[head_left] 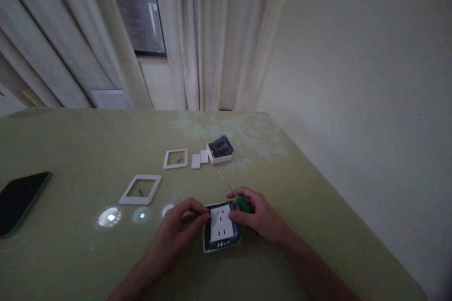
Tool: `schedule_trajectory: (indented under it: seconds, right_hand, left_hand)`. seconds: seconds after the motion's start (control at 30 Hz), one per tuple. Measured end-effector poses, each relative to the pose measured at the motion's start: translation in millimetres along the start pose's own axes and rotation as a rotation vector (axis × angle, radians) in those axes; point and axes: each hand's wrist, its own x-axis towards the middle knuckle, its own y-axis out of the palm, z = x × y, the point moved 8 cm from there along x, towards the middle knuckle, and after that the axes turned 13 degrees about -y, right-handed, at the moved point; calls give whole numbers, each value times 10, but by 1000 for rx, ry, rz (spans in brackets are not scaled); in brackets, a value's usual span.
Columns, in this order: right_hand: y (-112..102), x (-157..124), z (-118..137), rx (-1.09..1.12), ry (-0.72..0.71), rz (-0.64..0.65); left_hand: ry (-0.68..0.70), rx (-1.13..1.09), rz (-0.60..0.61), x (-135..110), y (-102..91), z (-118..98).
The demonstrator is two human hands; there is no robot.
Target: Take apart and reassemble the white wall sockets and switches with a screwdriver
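Observation:
A wall socket (221,228) with a white face and a dark surrounding frame lies on the table in front of me, over a pale box or backing whose edge shows beneath. My left hand (185,221) is closed, thumb and forefinger pinched together at the socket's left side; whatever is between the fingertips is too small to make out. Held in my right hand (259,211) is a screwdriver (243,204) with a green handle, its thin shaft pointing forward and left. The right thumb rests on the right edge of the socket's white face.
Two white cover frames (127,200) (175,167) lie to the left, with small screws (141,193) inside their openings. Two white switch plates (196,162) sit beside a white box (221,159) bearing a dark switch body (221,146). A dark tablet-like device (21,200) is far left; a wall (370,103) borders the table's right.

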Motion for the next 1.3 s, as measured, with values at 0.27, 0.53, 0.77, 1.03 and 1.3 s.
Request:
schedule_trajectory:
  seconds: [0.27, 0.53, 0.77, 1.03, 1.3]
  right_hand:
    - [47, -10, -122, 73, 75, -68]
    - [-69, -8, -4, 159, 80, -119]
    - [-69, 3, 15, 22, 50, -60]
    - [21, -1, -56, -3, 60, 18]
    - [-32, 10, -38, -48, 26, -6]
  left_hand:
    - [-18, -21, -10, -5, 3, 12]
    - [-20, 55, -65, 23, -56, -13]
    - [6, 18, -156, 28, -161, -66]
    - [-36, 38, -44, 55, -133, 13]
    - [-30, 81, -25, 53, -56, -58]
